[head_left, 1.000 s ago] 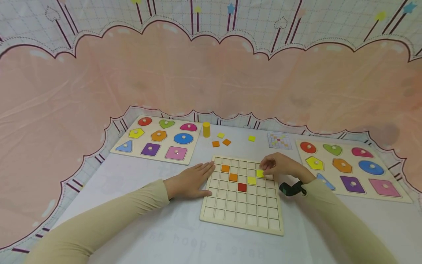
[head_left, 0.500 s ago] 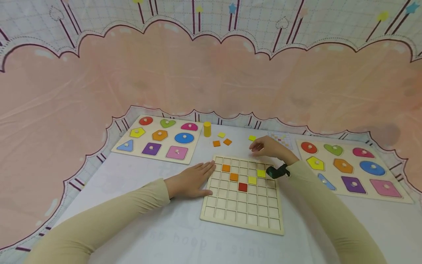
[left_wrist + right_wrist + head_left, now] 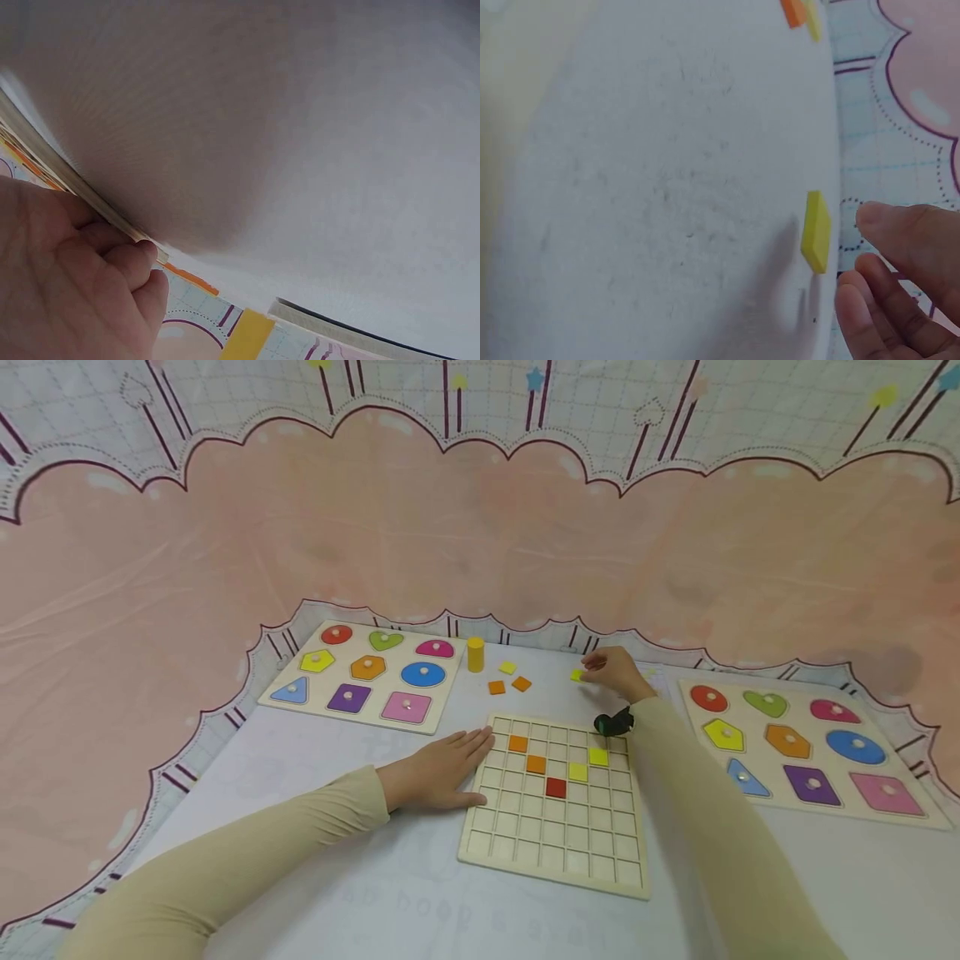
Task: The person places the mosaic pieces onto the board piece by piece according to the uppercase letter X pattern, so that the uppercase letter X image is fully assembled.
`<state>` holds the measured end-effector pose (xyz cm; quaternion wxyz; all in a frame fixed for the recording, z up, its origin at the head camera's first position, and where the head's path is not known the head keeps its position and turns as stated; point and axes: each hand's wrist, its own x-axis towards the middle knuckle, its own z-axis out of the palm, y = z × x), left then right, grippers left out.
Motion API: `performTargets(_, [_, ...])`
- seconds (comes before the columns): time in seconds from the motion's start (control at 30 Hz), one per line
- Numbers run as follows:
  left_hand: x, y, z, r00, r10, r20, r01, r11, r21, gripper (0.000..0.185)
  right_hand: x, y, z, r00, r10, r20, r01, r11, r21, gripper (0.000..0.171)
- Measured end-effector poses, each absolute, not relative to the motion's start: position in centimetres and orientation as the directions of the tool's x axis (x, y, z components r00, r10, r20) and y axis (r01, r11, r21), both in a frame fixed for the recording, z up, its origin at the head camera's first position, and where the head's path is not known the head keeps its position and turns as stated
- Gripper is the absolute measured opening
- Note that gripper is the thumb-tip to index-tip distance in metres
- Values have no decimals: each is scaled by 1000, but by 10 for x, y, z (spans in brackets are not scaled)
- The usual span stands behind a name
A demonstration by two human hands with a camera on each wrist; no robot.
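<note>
My left hand [image 3: 435,772] lies with straight fingers at the left edge of a wooden grid board [image 3: 525,827]. Seen from the left wrist, its fingertips touch the board's edge. Set in the grid's cells are two orange tiles, two yellow tiles and a red tile [image 3: 556,787]. Beyond the board, my right hand [image 3: 615,672] hovers at a loose yellow square tile [image 3: 817,232]. From the right wrist, its thumb and loosely bent fingers [image 3: 855,319] are parted and beside the tile, with nothing between them.
Behind the board lie two loose orange tiles [image 3: 497,687] and another yellow tile [image 3: 507,667], with a yellow cylinder [image 3: 476,655] standing near them. Shape-puzzle boards flank the grid, one at the left [image 3: 382,710] and one at the right [image 3: 772,777]. A pattern card is mostly hidden behind the right hand.
My right hand has left the yellow tile in the board's upper right cell and moved away from me to the loose yellow tile. The left hand has stayed at the board's edge.
</note>
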<state>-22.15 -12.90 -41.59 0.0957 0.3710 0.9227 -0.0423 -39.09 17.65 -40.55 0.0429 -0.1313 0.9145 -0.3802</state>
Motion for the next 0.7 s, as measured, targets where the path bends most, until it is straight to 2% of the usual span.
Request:
performTargets(0.27, [-222,-128,-418,-707,677,-205,692,722,-4,86,-398,175,-412,-970,-242,-18,-162,702,-694,33])
performTargets(0.7, [-222,-128,-418,-713,669,-210,687,727,-15,86,-392,160,-413,-923,-375,-89,-206,675,-709,34])
